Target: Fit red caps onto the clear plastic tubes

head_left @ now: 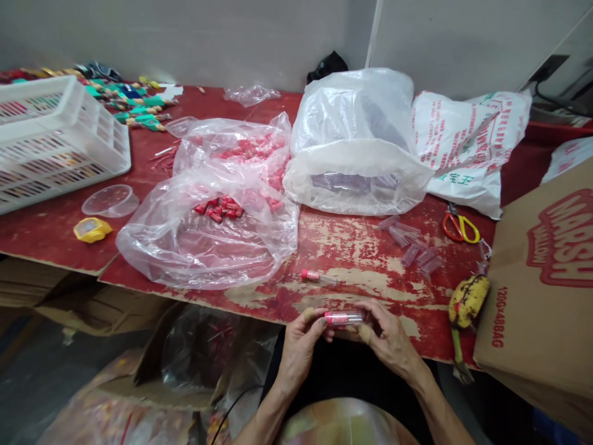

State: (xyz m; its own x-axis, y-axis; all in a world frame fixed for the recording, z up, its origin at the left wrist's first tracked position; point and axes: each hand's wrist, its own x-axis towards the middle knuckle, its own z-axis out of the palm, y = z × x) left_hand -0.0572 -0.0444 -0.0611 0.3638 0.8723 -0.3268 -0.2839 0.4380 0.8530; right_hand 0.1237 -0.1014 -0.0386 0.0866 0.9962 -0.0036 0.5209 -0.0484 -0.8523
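My left hand (300,346) and my right hand (386,337) meet at the near edge of the red table (352,247), both pinched on a small clear tube with a red end (343,318) held level between them. Another tube with a red cap (317,277) lies on the table just beyond my hands. Several empty clear tubes (412,244) lie to the right. An open clear plastic bag (208,235) at the left holds a small heap of red caps (221,209).
A large white plastic bag (356,145) sits behind, a printed bag (467,142) beside it. Orange-yellow scissors (459,226), a spotted banana (467,300) and a cardboard box (542,290) are at right. A white basket (55,139), clear lid (111,201) and yellow object (91,229) are at left.
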